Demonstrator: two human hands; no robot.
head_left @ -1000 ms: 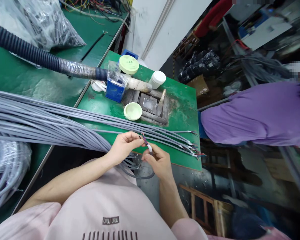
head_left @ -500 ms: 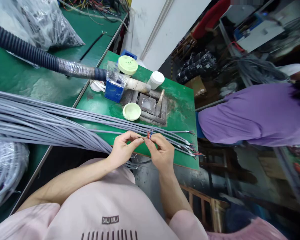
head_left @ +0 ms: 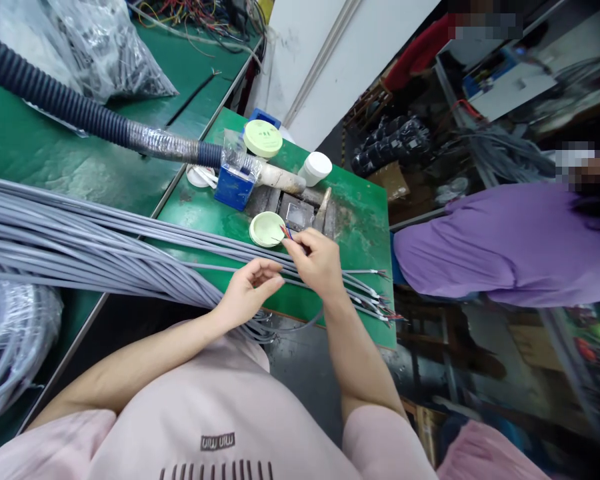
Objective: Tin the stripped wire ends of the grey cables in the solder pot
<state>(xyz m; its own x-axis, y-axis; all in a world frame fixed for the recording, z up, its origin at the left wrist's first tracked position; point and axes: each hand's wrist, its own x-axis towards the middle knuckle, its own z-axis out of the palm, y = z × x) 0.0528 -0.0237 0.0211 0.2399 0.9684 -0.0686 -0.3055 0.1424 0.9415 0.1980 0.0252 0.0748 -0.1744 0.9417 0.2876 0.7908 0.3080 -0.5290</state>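
Observation:
My right hand [head_left: 316, 261] pinches the end of a grey cable, and its thin red, blue and dark wires [head_left: 287, 233] stick out past my fingertips. Those wire tips are at the right rim of a small pale green tub [head_left: 258, 233]; whether they touch its contents I cannot tell. My left hand [head_left: 245, 290] is empty, its fingers curled loosely and apart from the thumb, just above the table edge. A thick bundle of grey cables [head_left: 130, 257] runs beneath both hands. Its stripped ends [head_left: 380, 303] lie at the table's right side.
Behind the tub sits a grimy metal soldering pot [head_left: 299, 215] with a fume hose [head_left: 165, 143] and blue box [head_left: 234, 187] beside it. A pale green lid [head_left: 263, 137] and white jar [head_left: 316, 168] stand farther back. A person in purple [head_left: 490, 240] is at right.
My right hand has moved up and away from my left, carrying the wire ends to the green tub. My left hand has let go and its fingers have parted.

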